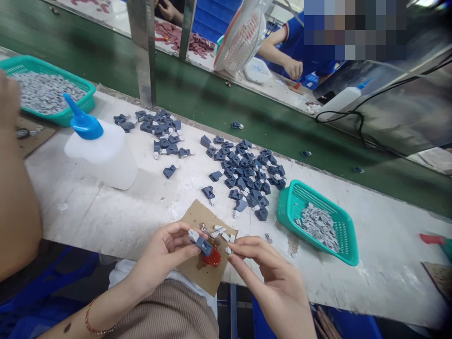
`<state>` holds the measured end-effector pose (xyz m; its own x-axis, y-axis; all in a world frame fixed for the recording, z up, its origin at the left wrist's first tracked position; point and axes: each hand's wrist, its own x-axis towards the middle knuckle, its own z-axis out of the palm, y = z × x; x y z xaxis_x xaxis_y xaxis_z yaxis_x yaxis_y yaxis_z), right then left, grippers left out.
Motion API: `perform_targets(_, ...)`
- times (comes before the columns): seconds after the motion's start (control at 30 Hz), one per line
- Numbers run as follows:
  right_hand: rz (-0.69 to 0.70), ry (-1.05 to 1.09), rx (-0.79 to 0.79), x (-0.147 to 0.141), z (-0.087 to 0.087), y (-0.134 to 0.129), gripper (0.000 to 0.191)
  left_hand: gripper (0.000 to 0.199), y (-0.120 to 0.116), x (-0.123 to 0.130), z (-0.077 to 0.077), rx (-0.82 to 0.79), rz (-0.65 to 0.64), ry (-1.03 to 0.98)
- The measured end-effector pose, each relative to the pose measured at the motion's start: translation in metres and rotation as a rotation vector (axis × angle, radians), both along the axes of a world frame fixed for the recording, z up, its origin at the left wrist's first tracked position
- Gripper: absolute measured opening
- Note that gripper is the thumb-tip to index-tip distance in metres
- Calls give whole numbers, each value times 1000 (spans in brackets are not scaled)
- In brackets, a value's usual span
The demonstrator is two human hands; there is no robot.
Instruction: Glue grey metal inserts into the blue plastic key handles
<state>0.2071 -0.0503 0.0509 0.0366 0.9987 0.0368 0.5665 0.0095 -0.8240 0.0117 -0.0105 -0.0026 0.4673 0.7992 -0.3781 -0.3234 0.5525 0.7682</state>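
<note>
1. The left hand [165,249] pinches a small dark blue plastic piece with a grey tip [199,242] between thumb and fingers [190,249].
2. The piece is held just above a brown cardboard square [203,273] at the near edge of the white table [106,207].
3. A red blob of glue [213,258] sits on the cardboard, right under the piece.
4. The right hand [271,278] is just beside it, with the fingertips [233,248] pressed together; I cannot tell if they hold anything.
5. A pile of dark blue plastic pieces [247,174] lies farther back.
6. A small green plastic basket of grey bits [318,221] sits to the right.
7. A clear squeeze bottle with a blue cap [102,150] lies on its side on the left.
</note>
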Motion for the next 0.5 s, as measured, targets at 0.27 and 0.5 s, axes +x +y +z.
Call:
perform_targets(0.27,88,28,12,-18,20,11,13,13,-5,11,8,35,84,-85)
perform_targets(0.5,101,-17,-29,-21,23,14,14,11,-7,12,10,65,139,-45)
